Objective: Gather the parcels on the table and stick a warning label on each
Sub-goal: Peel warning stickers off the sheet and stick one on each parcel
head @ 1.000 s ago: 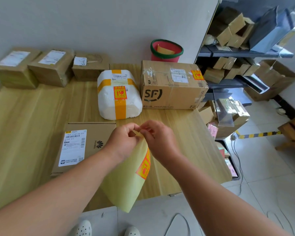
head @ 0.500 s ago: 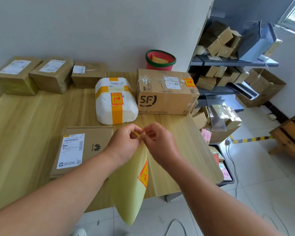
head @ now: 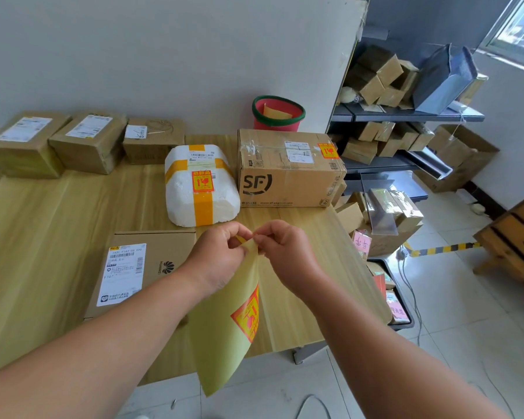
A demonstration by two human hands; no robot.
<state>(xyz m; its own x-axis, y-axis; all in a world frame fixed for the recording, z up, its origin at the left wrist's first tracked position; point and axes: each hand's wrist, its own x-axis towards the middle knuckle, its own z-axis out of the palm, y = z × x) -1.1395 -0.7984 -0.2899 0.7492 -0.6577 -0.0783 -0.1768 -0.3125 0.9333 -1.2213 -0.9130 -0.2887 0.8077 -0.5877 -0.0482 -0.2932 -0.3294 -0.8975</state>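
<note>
Yellow sheet (head: 224,343) hangs over near edge of table (head: 43,237), one red-orange label (head: 248,316) on its right side. Left hand (head: 215,258) and right hand (head: 288,255) both pinch sheet's top corner, fingertips almost meeting. Flat box (head: 170,246) lies beside left wrist at near edge. White parcel (head: 200,182) and SF box (head: 288,176) stand side by side toward far right corner, both carry same label. Three brown boxes (head: 88,140) line far left edge.

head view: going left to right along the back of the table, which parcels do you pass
leftmost brown box → second brown box → small brown box → white foam parcel → sf carton
</note>
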